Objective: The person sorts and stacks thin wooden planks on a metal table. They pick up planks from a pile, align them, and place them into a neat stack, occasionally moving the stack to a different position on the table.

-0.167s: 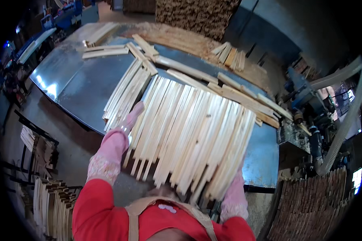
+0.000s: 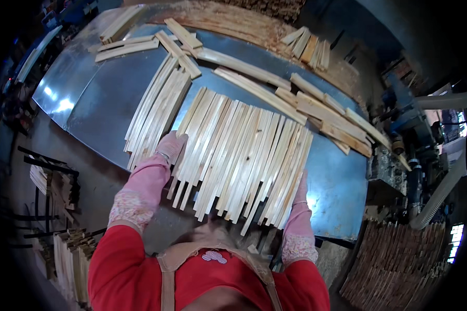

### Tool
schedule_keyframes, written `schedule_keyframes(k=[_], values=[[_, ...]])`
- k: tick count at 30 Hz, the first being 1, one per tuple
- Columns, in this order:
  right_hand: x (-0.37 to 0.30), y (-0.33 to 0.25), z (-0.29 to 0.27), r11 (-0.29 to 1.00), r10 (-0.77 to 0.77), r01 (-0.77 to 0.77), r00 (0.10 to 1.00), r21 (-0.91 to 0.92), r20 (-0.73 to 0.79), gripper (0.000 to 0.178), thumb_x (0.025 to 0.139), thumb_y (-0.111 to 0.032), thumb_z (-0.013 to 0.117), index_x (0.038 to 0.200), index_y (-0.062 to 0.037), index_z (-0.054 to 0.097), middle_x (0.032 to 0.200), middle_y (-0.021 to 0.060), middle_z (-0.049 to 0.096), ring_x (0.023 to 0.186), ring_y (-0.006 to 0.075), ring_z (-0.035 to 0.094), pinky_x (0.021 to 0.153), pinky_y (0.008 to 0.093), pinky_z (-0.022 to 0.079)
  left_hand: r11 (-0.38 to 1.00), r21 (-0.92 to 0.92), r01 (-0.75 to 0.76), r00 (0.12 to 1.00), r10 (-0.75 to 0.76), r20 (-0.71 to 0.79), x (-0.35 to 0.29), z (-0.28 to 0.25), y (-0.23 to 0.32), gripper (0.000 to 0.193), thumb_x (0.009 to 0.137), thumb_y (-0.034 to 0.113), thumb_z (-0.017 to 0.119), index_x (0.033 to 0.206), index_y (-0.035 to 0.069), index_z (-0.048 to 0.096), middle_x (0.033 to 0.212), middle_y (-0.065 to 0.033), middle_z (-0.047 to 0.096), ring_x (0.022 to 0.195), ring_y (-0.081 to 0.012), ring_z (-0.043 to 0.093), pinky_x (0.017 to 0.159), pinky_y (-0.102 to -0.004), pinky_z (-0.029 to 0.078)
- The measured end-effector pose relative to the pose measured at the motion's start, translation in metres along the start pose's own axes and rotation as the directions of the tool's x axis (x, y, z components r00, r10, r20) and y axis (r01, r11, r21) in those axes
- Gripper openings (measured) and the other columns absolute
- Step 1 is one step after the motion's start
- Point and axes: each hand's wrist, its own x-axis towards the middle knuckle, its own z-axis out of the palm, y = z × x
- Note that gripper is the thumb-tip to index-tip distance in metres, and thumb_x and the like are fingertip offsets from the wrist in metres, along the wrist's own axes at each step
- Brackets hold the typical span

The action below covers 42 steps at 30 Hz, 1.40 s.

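Observation:
A wide row of pale wooden strips (image 2: 238, 155) lies side by side between my two hands, over the near edge of the metal-topped table. Its near ends are uneven and stick out toward me. My left hand (image 2: 172, 146), in a pink glove, presses against the row's left side with the fingers along the outermost strip. On the opposite side, my right hand (image 2: 301, 189) lies against the last strip, its fingers partly hidden by the wood. Just left of my left hand is a smaller stack of strips (image 2: 158, 111) on the table.
Loose boards (image 2: 244, 67) run across the table (image 2: 106, 98) beyond the row. More short pieces (image 2: 311, 47) lie at the far right edge, and a stack (image 2: 122, 23) at the far left. Machinery with a hose (image 2: 441, 192) stands right, above piled wood (image 2: 399, 264). A rack (image 2: 49, 181) stands left.
The row of strips has gone lower and farther from me, its right side shifting left, with both hands still against it. More of my right hand shows. The view has tilted.

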Motion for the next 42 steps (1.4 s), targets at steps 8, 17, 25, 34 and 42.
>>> schedule_keyframes(k=[8, 17, 25, 34, 42], values=[[0.029, -0.076, -0.022, 0.53, 0.218, -0.279, 0.958, -0.801, -0.189, 0.091, 0.105, -0.074, 0.04, 0.149, 0.0038, 0.057, 0.135, 0.0212, 0.07, 0.112, 0.0291, 0.072, 0.1, 0.0379, 0.054, 0.975, 0.155, -0.158, 0.985, 0.168, -0.05, 0.0, -0.104, 0.049, 0.071, 0.098, 0.057, 0.065, 0.144, 0.003, 0.061, 0.134, -0.0242, 0.069, 0.13, -0.0413, 0.063, 0.112, -0.046, 0.048], [0.041, -0.024, 0.064, 0.612, 0.075, -0.088, 0.996, -0.786, -0.053, 0.089, 0.098, -0.058, 0.071, 0.159, 0.0014, 0.045, 0.137, 0.0182, 0.069, 0.122, 0.0289, 0.066, 0.107, 0.0362, 0.049, 0.995, 0.05, 0.084, 0.981, -0.074, -0.18, 0.07, -0.164, -0.046, 0.086, 0.099, 0.065, 0.059, 0.159, 0.005, 0.044, 0.151, -0.0266, 0.06, 0.142, -0.0415, 0.055, 0.116, -0.0463, 0.044], [0.027, 0.049, 0.3, 0.61, 0.062, -0.034, 0.998, -0.792, 0.005, 0.08, 0.101, -0.047, 0.074, 0.159, 0.0001, 0.044, 0.133, 0.012, 0.069, 0.118, 0.0214, 0.065, 0.103, 0.0328, 0.05, 0.99, -0.025, 0.141, 0.981, -0.143, -0.132, 0.171, -0.303, -0.221, 0.083, 0.098, 0.065, 0.057, 0.151, 0.0, 0.055, 0.141, -0.0279, 0.066, 0.135, -0.0411, 0.062, 0.114, -0.0451, 0.045], [0.011, 0.132, 0.549, 0.404, 0.085, -0.098, 0.994, -0.91, -0.069, 0.086, 0.099, -0.051, 0.074, 0.158, 0.0034, 0.045, 0.135, 0.0159, 0.071, 0.123, 0.0238, 0.066, 0.107, 0.0325, 0.049, 0.981, -0.02, 0.195, 0.957, -0.195, -0.216, 0.242, -0.485, -0.333, 0.086, 0.093, 0.064, 0.061, 0.15, -0.001, 0.055, 0.139, -0.0299, 0.067, 0.132, -0.0423, 0.063, 0.111, -0.0471, 0.047], [-0.013, 0.138, 0.67, 0.122, 0.102, -0.064, 0.993, -0.99, -0.051, 0.101, 0.096, -0.071, 0.06, 0.166, -0.0023, 0.036, 0.145, 0.0264, 0.065, 0.137, 0.0399, 0.061, 0.116, 0.0429, 0.044, 0.973, 0.092, 0.211, 0.949, -0.182, -0.258, 0.3, -0.543, -0.428, 0.081, 0.099, 0.061, 0.056, 0.148, -0.003, 0.055, 0.138, -0.0297, 0.067, 0.129, -0.0439, 0.065, 0.109, -0.0484, 0.048]])
